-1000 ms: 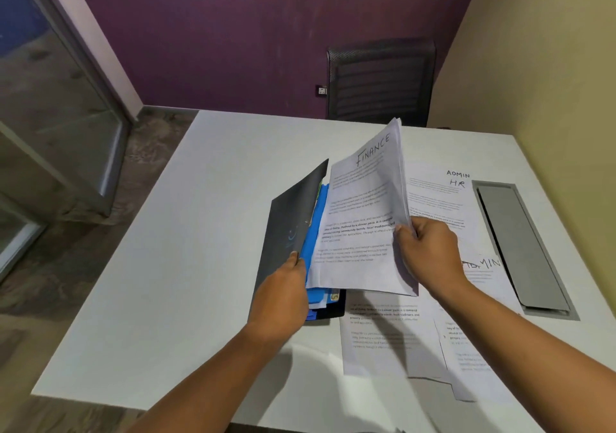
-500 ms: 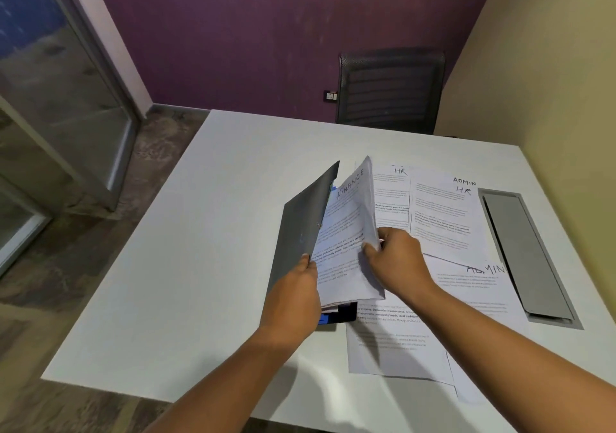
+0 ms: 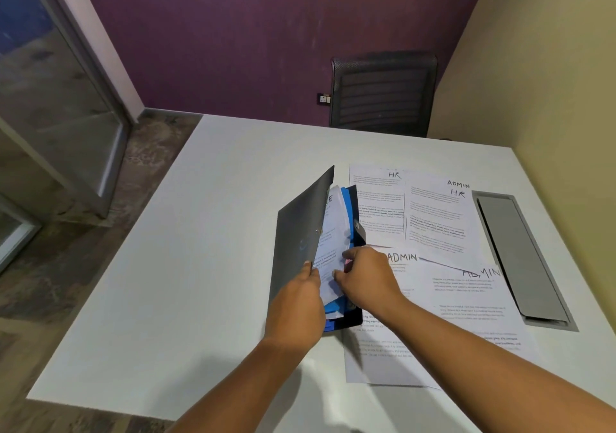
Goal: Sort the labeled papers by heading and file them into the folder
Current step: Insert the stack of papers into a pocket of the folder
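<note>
On my feed the dark grey plastic folder [image 3: 300, 232] stands half open near the middle of the white table [image 3: 200, 266], its front cover tilted up. The left hand [image 3: 296, 302] grips that cover at its lower edge. Inside, a sheaf of white printed sheets [image 3: 333, 229] lies against blue plastic dividers [image 3: 346, 199], and the right hand [image 3: 366, 276] has its fingers curled on the sheaf's lower part. Just right of the folder, 4 loose papers lie flat: one headed HR [image 3: 376, 199], one headed ADMIN HR [image 3: 436, 216], and 2 headed ADMIN [image 3: 403, 257] (they overlap). A grey metal cable hatch [image 3: 520, 256] sits beyond them and a black mesh chair [image 3: 383, 92] stands behind.
</note>
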Demonstrator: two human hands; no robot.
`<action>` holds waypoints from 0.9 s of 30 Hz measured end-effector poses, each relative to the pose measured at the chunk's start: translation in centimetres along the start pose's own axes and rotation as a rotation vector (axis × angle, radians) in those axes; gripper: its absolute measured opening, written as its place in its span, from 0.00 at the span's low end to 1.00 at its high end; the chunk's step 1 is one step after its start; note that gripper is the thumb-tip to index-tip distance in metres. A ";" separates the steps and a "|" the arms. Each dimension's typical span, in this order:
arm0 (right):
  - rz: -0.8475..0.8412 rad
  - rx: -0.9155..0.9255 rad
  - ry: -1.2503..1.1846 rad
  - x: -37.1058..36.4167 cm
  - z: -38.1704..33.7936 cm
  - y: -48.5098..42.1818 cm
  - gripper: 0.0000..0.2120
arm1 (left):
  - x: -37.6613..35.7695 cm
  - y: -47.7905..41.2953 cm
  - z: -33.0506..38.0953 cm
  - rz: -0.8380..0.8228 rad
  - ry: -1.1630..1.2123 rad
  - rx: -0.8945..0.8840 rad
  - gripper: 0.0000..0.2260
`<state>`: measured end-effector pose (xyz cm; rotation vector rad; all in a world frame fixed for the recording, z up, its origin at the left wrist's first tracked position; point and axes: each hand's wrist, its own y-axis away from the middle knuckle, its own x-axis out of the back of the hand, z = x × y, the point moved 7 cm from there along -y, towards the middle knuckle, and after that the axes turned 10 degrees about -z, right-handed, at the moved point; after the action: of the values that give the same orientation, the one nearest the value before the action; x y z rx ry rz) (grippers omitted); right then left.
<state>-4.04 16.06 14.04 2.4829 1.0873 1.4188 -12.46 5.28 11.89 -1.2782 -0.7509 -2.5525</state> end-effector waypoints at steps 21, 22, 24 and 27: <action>0.072 -0.010 0.080 1.3 4.7 1.1 0.07 | -1.4 -2.6 0.7 -0.069 -0.040 0.055 0.26; 0.069 -0.030 0.066 1.6 6.0 1.4 0.06 | -1.8 -3.0 0.8 -0.100 -0.063 0.052 0.27; 0.051 -0.066 0.053 2.0 8.7 2.0 0.04 | -2.7 -3.7 0.9 -0.162 -0.094 0.045 0.30; -0.002 -0.120 0.073 2.1 12.8 3.2 0.02 | -4.4 -4.8 0.3 -0.215 -0.073 0.069 0.34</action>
<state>8.31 18.31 9.57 2.3641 0.9851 1.5375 -11.39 9.29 6.82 -1.3416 -1.0344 -2.6283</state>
